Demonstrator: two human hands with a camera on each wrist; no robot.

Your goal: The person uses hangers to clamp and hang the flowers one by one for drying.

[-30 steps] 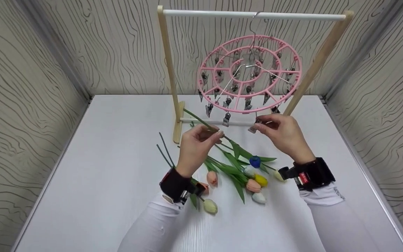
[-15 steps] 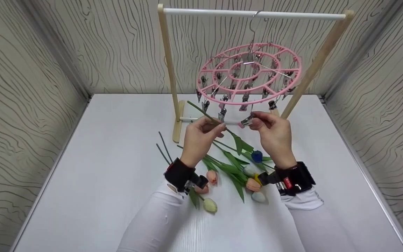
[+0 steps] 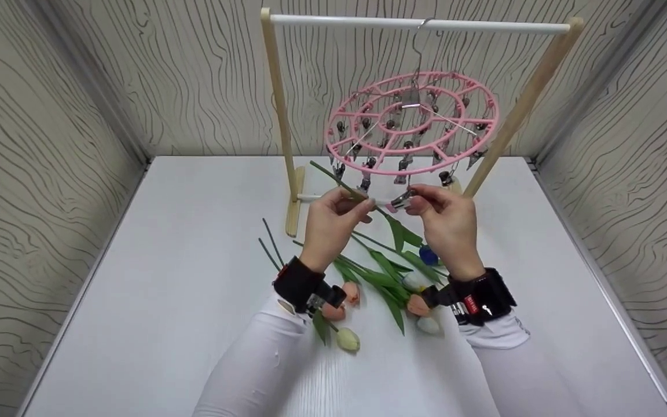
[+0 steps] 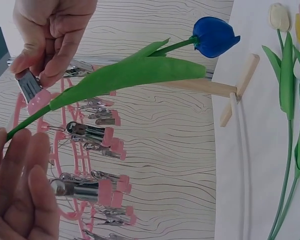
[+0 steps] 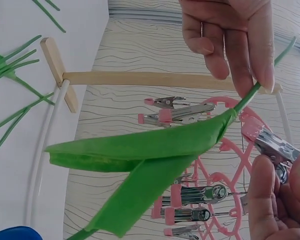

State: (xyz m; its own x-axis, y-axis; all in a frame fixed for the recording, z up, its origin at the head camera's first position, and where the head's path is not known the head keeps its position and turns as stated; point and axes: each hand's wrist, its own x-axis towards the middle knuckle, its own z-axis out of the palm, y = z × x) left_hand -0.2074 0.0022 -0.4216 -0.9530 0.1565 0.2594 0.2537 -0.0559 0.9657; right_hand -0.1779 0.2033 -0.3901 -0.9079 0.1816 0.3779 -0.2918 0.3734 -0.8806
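Observation:
My left hand (image 3: 335,223) pinches the green stem of a blue artificial tulip (image 4: 216,37) between thumb and fingers. The stem slants down to the right in the head view, its leaves (image 5: 140,147) below my fingers. My right hand (image 3: 448,223) pinches a metal clip (image 3: 404,198) with pink tips, which hangs from the rim of a round pink drying hanger (image 3: 411,172). In the left wrist view, the clip's pink tips (image 4: 39,101) overlap the stem just below the leaf. Several other clips (image 4: 85,190) dangle from the hanger.
The hanger hooks onto a white rod (image 3: 345,21) of a wooden stand (image 3: 280,104). Several loose tulips lie on the white table (image 3: 194,243) below my hands, among them a cream tulip (image 3: 347,340) and a peach tulip (image 3: 418,304). Patterned walls enclose the table.
My right hand has moved left with the clip, bringing it close to the stem. The hanger has tilted and swung with it. My left hand has risen slightly with the blue tulip.

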